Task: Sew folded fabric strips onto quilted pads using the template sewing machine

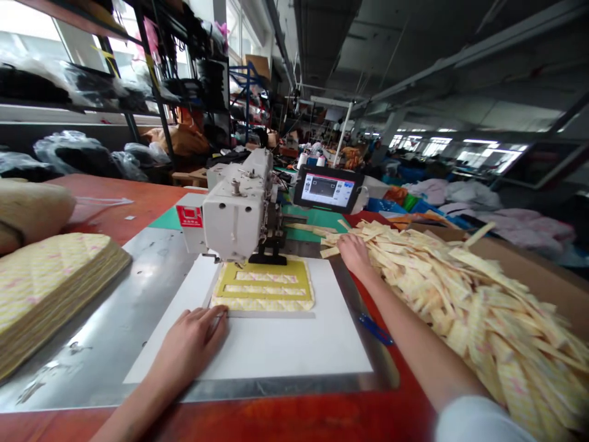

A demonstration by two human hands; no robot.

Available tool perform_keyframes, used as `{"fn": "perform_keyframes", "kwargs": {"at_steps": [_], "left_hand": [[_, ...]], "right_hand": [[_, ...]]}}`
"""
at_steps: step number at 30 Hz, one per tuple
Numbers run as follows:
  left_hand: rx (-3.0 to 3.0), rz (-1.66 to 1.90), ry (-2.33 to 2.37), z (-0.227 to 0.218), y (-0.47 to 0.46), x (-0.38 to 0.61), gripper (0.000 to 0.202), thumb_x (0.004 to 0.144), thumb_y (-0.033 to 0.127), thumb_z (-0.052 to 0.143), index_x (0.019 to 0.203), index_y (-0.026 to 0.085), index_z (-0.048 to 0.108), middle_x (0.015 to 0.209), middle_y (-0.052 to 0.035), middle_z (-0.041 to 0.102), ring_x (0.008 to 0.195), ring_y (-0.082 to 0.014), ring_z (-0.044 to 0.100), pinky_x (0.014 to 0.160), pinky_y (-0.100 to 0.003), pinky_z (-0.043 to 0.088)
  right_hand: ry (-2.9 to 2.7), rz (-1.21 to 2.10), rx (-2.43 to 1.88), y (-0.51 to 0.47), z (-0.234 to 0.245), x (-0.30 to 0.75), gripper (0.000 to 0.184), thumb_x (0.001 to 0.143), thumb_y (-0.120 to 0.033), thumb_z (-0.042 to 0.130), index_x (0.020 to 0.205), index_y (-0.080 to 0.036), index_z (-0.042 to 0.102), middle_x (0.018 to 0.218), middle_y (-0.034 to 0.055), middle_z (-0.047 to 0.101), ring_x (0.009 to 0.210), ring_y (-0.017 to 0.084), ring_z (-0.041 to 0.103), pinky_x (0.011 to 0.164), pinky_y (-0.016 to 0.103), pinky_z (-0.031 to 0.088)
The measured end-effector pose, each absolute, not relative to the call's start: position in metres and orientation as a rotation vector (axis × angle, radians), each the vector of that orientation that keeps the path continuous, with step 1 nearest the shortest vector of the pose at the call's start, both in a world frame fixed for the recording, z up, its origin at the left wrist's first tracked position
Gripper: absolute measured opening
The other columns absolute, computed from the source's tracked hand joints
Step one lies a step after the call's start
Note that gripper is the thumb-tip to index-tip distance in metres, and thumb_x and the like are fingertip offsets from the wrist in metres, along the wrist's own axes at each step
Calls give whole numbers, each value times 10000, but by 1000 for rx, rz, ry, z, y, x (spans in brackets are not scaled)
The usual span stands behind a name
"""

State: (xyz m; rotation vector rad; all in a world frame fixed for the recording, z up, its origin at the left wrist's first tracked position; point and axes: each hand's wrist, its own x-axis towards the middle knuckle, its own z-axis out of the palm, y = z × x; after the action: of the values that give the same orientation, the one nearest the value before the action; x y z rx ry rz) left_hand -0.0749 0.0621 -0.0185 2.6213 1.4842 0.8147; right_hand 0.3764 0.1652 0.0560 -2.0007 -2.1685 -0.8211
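We see a person working at a red desk with a white sewing machine on it. Under the machine's needle end lies a yellow frame with long slots, and soft quilted yellow cloth peeks out through the slots and along the edge. They sit on a flat white board. The left hand rests flat on this board. Its fingers lie straight and close together, holding nothing, just beside a thin metal bar. The right hand is on the near edge of a big heap of pale yellow cloth strips. Its fingers bend down onto the strips, but we cannot tell if they hold one. The heap lies partly on a brown cardboard box. A blue pen lies on the desk by the right arm. A tall stack of quilted yellow cloth pieces sits to the left, and a small black screen glows behind the machine.
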Motion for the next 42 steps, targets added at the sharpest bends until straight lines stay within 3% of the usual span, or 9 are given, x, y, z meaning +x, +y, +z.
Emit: {"fn": "perform_keyframes", "kwargs": {"at_steps": [6,10,16,19,23,27,32,37,42], "left_hand": [[2607,794,1506,-12,62,-69,324,1034,348,445,1108,212,730,779,-46,750,695,-219,704,713,-343,496],[2574,855,1477,-10,61,-70,322,1022,373,469,1094,219,743,771,-48,744,684,-217,694,678,-327,505],[2394,1048,1288,2,53,-62,286,1023,349,498,1060,227,754,824,-46,718,737,-190,683,700,-294,541],[2113,1054,1165,19,51,-38,292,1022,407,534,1016,218,757,920,-60,743,833,-199,703,778,-310,566],[1497,1085,988,32,53,-1,421,935,534,668,1109,160,747,1014,-100,772,887,-231,725,819,-361,605],[1187,1125,933,20,51,15,438,826,512,808,1034,128,770,923,-86,767,803,-188,693,792,-322,586],[1024,1104,926,5,40,18,412,742,482,889,931,140,760,870,-44,754,769,-148,665,762,-260,538],[1109,1051,882,6,34,23,361,775,459,868,910,140,768,898,-53,766,823,-165,676,806,-263,524],[1129,1095,818,4,31,25,310,792,403,866,916,152,732,849,-26,734,801,-147,668,783,-244,514]], "right_hand": [[-2274,-812,-1829,162,39,384,367,922,-27,468,1194,-111,701,1395,166,635,1267,312,500,1047,432,383],[-2276,-796,-1804,153,37,382,315,933,-23,456,1057,-112,733,1221,164,718,1229,294,551,1069,406,388],[-2038,-714,-1756,106,88,334,287,1062,-258,416,1010,-174,686,979,118,738,923,263,668,789,368,487],[-1914,72,-1490,68,107,290,265,1031,-419,536,935,-228,691,818,32,728,719,197,663,663,306,488],[-1635,1082,-1256,30,70,227,319,937,-521,649,901,-206,687,815,19,713,715,170,654,578,255,476],[-1338,1533,-1201,4,8,193,455,871,-631,685,882,-179,637,677,-25,619,507,98,514,434,212,377],[-1370,1637,-1125,-4,-8,196,395,878,-560,730,863,-175,642,684,-23,626,512,85,530,453,198,414],[-1210,1284,-1138,8,-1,201,346,827,-473,818,1007,-209,684,913,36,724,839,173,700,690,252,571],[-1144,1246,-1071,9,-3,197,236,836,-398,825,945,-219,715,908,33,745,879,187,710,746,262,565]]}}
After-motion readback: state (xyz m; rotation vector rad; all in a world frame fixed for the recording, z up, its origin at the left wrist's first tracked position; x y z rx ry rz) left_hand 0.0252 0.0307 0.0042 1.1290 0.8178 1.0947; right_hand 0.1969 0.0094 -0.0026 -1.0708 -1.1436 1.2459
